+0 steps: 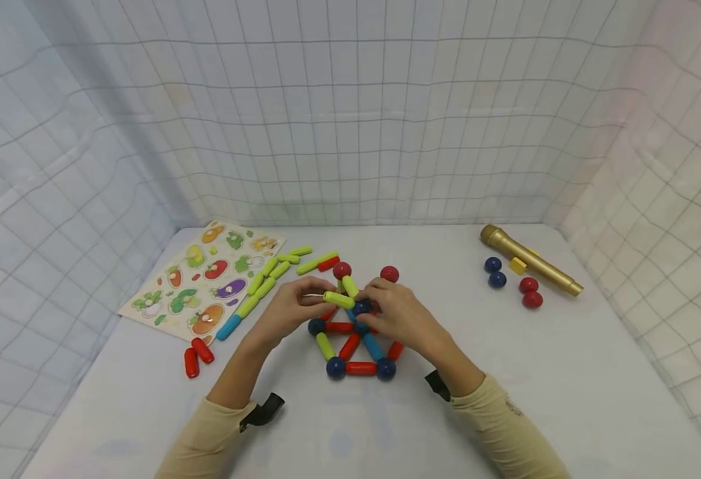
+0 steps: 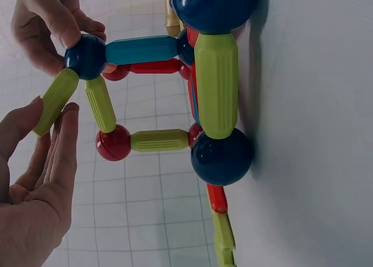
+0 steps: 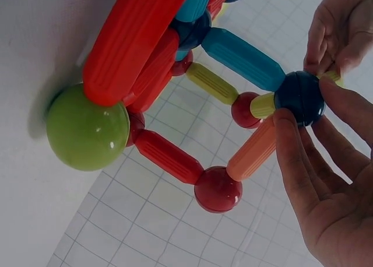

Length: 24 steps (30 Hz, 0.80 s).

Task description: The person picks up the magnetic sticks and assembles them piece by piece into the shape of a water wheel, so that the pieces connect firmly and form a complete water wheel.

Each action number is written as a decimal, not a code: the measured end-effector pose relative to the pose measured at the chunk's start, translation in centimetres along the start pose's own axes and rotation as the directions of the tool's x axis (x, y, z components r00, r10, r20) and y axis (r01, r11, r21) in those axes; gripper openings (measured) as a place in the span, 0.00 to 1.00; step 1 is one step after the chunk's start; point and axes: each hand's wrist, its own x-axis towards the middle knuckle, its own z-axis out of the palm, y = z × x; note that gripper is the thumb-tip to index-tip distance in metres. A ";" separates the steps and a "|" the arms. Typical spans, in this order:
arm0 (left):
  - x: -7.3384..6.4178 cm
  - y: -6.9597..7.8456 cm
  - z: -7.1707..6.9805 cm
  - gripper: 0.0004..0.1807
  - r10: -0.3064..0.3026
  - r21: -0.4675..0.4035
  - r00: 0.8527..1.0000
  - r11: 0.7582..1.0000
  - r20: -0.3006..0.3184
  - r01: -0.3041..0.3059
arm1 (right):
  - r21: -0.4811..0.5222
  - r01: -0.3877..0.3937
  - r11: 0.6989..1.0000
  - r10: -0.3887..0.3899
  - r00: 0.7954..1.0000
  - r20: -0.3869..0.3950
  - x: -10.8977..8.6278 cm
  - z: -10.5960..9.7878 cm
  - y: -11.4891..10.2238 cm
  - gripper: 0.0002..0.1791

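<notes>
Between thumb and fingers, my left hand (image 1: 287, 309) pinches a yellow-green rod (image 1: 339, 299). One end of this rod meets a dark blue ball (image 2: 86, 57) at the top of a ball-and-rod structure; the left wrist view shows them touching. My right hand (image 1: 407, 318) grips that same ball from the other side. From the ball, a light blue rod (image 2: 141, 50) and another yellow-green rod (image 2: 100, 104) run to the frame. Red balls (image 3: 218, 189) form upper corners. Below, red rods (image 1: 361, 368) and dark blue balls (image 1: 336, 368) make the base on the white table.
Loose yellow-green rods (image 1: 262, 287) trail left of the structure beside a vegetable-picture sheet (image 1: 170, 319). Two red rods (image 1: 191, 362) lie near its front corner. At right are a gold microphone-shaped piece (image 1: 530, 258), blue balls (image 1: 496, 279), red balls (image 1: 532, 299) and a yellow block (image 1: 517, 265).
</notes>
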 end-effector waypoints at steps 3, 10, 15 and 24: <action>-0.6 -0.3 -0.8 0.25 -0.026 0.072 0.999 0.997 -0.018 0.028 | -0.001 -0.010 1.000 0.010 1.000 -0.007 -0.1 0.0 -0.1 0.19; -4.7 -1.5 -6.0 0.13 -0.149 0.591 0.937 0.742 -0.315 0.317 | 0.015 -0.040 0.999 0.041 0.999 -0.034 -0.5 -0.2 0.0 0.19; -7.9 -3.0 -8.5 0.22 -0.346 0.650 0.796 0.460 -0.496 0.605 | 0.016 -0.030 0.999 0.030 0.999 -0.023 -0.6 0.1 0.2 0.19; -8.6 -3.7 -9.0 0.25 -0.377 0.693 0.798 0.402 -0.470 0.598 | 0.017 -0.017 1.000 0.018 0.999 -0.037 -0.5 0.2 0.3 0.18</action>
